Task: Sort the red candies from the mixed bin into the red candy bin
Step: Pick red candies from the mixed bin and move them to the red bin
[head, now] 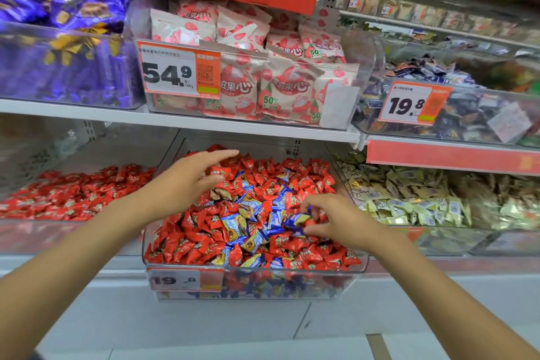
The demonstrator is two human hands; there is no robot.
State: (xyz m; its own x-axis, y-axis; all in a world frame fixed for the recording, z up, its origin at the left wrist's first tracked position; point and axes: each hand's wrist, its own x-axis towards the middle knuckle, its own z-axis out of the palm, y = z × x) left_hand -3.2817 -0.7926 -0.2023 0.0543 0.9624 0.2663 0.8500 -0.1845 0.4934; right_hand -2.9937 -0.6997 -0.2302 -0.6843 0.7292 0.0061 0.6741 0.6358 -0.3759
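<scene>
The clear mixed bin (358, 267) on the lower shelf, centre, is heaped with red candies (190, 242) and blue candies (233, 228). To its left stands the red candy bin (43, 235), filled only with red wrappers. My left hand (187, 178) reaches over the back left of the mixed bin with straight fingers. A red candy (217, 171) lies between its thumb and index finger. My right hand (336, 219) is over the bin's right side, fingers curled, pinching a blue candy (299, 218) at the top of the heap.
A bin of cream and gold candies (409, 199) sits to the right. The upper shelf (175, 120) overhangs the bins and carries pink snack bags (280, 88), purple candies (64, 9) and price tags. A price tag (175, 280) is on the mixed bin's front.
</scene>
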